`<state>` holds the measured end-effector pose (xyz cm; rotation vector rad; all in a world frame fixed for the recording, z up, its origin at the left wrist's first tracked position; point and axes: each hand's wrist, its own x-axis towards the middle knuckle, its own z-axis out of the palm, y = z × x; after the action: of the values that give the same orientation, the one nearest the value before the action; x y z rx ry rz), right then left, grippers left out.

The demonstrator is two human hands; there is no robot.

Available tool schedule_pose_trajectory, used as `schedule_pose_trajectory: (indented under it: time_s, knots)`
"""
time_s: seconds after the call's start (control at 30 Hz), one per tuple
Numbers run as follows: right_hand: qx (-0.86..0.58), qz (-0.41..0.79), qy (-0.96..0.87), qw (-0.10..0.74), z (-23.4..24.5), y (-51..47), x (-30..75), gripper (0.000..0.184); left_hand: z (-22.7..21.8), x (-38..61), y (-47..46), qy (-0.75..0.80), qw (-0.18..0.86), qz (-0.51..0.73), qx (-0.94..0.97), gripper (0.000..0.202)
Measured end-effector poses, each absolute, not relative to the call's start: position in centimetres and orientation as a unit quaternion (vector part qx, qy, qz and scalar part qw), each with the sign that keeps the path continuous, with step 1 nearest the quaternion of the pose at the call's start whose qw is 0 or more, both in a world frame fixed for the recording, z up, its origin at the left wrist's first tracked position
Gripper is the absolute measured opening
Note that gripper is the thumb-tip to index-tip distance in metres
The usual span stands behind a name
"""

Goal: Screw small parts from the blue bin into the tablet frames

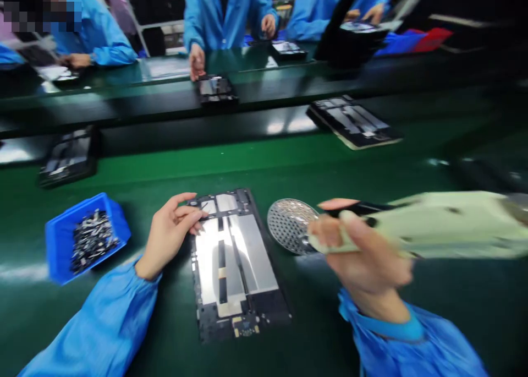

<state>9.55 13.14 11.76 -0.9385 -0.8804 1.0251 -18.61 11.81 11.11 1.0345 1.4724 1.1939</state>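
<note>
An opened tablet lies on the green bench in front of me, its silvery battery and dark circuit parts exposed. My left hand rests at its upper left corner, thumb and fingers drawn together. Whatever may be between those fingertips is too small to make out. To the right, my right hand is closed around a pale green electric screwdriver with a black lever, held nearly level and blurred by motion. Its tip end is hidden near a round metal dish with a dotted pattern of holes, beside the tablet.
A blue bin of small dark and silvery parts stands left. Further opened tablets lie beyond, one at left, one at right. Across the line, a co-worker's hand touches another tablet; other people in blue sleeves work there.
</note>
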Motion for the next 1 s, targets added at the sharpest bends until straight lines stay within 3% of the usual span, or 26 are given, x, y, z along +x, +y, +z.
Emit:
schedule_pose_trajectory:
  time_s: [0.23,0.37,0.73,1.0]
  knots:
    - [-0.416,0.487,-0.394,0.659,13.4,12.9,9.5,0.032,8.3,-22.1,15.0,0.664,0.378,0.475,0.436,0.027]
    - [-0.417,0.499,-0.408,0.641,13.4,12.7,8.5,0.035,7.5,-22.3,16.1,0.673,0.382,0.441,0.454,0.012]
    - [-0.381,0.498,-0.452,0.635,13.4,13.3,6.0,0.031,6.4,-21.8,17.3,0.625,0.433,0.440,0.477,0.010]
    - [-0.334,0.520,-0.499,0.607,14.3,14.5,2.5,0.031,5.6,-20.9,16.9,0.659,0.339,0.433,0.513,0.005]
